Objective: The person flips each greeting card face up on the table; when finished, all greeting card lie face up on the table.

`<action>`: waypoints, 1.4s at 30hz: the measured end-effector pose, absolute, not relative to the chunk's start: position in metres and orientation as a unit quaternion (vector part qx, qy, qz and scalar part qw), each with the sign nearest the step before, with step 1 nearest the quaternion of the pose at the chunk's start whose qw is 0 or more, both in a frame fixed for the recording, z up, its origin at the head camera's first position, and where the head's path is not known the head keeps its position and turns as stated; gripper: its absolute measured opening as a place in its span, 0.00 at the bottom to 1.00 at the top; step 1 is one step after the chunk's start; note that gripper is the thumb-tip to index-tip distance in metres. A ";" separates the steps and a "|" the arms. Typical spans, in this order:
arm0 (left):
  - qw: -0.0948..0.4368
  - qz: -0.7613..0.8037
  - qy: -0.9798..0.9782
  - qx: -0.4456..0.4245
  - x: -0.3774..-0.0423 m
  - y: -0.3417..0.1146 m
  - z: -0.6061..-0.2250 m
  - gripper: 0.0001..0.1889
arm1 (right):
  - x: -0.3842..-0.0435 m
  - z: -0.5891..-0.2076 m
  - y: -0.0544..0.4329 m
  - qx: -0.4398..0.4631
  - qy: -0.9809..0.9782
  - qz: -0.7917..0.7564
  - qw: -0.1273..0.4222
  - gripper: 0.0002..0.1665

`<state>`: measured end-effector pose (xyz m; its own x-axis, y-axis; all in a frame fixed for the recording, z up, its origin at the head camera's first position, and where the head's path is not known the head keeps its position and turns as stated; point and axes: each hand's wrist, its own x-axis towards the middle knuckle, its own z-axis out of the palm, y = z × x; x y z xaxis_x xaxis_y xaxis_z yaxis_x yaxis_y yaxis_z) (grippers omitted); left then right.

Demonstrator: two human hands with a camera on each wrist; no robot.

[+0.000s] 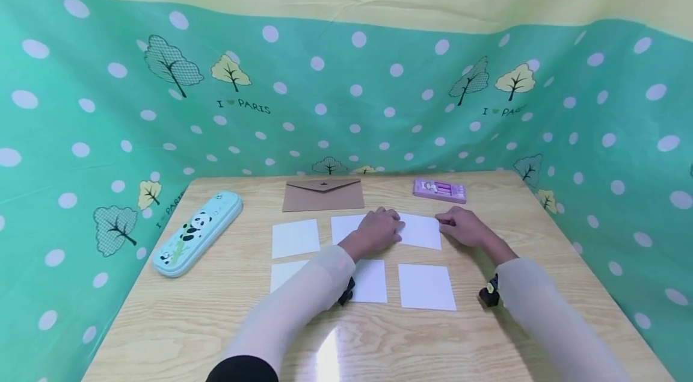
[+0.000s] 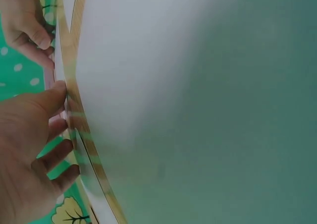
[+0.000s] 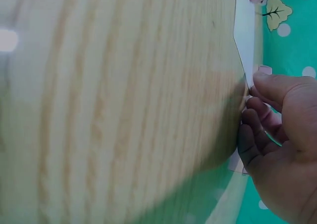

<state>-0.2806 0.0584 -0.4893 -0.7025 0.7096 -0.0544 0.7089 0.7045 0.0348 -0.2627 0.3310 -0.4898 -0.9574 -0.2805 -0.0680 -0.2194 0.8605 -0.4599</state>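
Note:
White paper cards lie in two rows on a wooden table. At the right end of the far row is one white card (image 1: pixel 420 231). My right hand (image 1: pixel 465 227) pinches its right edge between thumb and fingertips, as the thumb (image 3: pixel 270 85) in the right wrist view shows. Across the far row reaches my left hand (image 1: pixel 377 229), its fingers spread and loosely bent, with fingertips touching the same card's left side. Beneath that hand the middle card (image 1: pixel 345 225) is partly covered. My left forearm hides parts of the near row's left card (image 1: pixel 284 274) and middle card (image 1: pixel 372 283).
A brown envelope (image 1: pixel 323 197) and a purple box (image 1: pixel 439 191) lie along the back. At the left is a light blue panda pencil case (image 1: pixel 197 233). Other white cards sit at far left (image 1: pixel 295 238) and near right (image 1: pixel 426 287). A green dotted curtain (image 1: pixel 335 99) encloses the table.

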 end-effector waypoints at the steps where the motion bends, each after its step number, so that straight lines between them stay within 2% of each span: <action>1: 0.035 0.011 0.924 0.380 -0.281 0.058 -0.489 0.23 | -0.263 -0.491 0.331 -0.130 0.962 -0.230 0.063 0.23; 23: 0.022 -0.021 0.922 0.387 -0.282 0.056 -0.484 0.25 | -0.274 -0.496 0.333 -0.072 0.959 -0.270 0.055 0.11; 37: 0.012 -0.036 0.920 0.391 -0.284 0.059 -0.490 0.24 | -0.282 -0.488 0.326 -0.034 0.951 -0.295 0.081 0.13; 42: 0.005 -0.030 0.919 0.394 -0.281 0.055 -0.495 0.23 | -0.281 -0.491 0.326 -0.038 0.940 -0.325 0.094 0.17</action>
